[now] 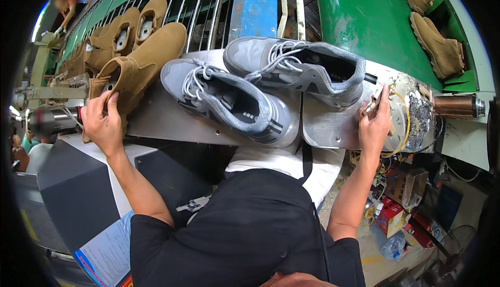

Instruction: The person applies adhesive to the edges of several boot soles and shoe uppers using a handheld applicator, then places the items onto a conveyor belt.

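Note:
My left hand (104, 123) is closed on the heel end of a tan ankle boot (153, 52), with the thumb at its collar. The boot lies tilted, its toe pointing away to the upper right. Two grey lace-up shoes (224, 112) rest on the metal plate (338, 130) between my hands, the right shoe (250, 55) overlapping the left one's far side. My right hand (375, 130) is closed around a small metal tool (372, 103) beside the right shoe's heel. Most of that tool is hidden in the fingers, so its kind is unclear.
More tan boots (125, 31) stand on the roller rack (195, 13) at far left. Two others (440, 50) lie beside the green belt (359, 21). Near my right hand are a yellow tube (406, 115) and a copper-coloured cylinder (458, 107). A dark panel (78, 193) stands at lower left.

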`<act>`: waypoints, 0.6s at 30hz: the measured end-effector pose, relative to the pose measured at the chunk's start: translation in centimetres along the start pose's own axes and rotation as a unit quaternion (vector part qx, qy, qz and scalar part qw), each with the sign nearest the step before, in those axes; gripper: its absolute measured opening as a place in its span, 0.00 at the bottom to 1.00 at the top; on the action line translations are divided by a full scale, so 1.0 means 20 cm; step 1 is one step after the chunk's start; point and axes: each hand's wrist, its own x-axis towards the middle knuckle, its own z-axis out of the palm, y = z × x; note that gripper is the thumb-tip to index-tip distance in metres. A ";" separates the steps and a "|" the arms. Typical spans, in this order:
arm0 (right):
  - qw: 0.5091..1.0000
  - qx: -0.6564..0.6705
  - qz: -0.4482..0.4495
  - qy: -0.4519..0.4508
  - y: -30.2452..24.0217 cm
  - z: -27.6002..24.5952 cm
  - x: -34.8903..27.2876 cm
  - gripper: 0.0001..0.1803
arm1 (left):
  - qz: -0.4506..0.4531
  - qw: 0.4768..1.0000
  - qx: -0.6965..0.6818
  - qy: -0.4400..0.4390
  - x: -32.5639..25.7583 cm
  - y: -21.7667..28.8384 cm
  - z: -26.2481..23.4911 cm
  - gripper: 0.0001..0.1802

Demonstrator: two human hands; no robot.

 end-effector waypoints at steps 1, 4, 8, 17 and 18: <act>0.998 -0.048 -0.014 -0.028 -0.02 -0.05 0.01 0.39 | 0.005 1.000 -0.004 0.001 -0.01 0.00 0.00 0.07; 0.981 -0.158 -0.097 -0.055 -0.05 -0.15 0.01 0.34 | -0.003 1.000 0.008 -0.012 0.01 0.00 -0.02 0.07; 0.971 -0.058 -0.233 -0.008 -0.34 -0.26 -0.02 0.27 | -0.005 1.000 -0.012 -0.005 0.04 -0.03 0.02 0.08; 0.854 -0.249 -0.380 -0.255 -0.70 -0.07 0.26 0.14 | 0.009 0.999 -0.050 0.019 0.07 -0.05 0.03 0.07; 0.849 -0.250 -0.367 -0.287 -0.72 -0.07 0.28 0.14 | 0.012 0.998 -0.053 0.026 0.08 -0.06 0.03 0.07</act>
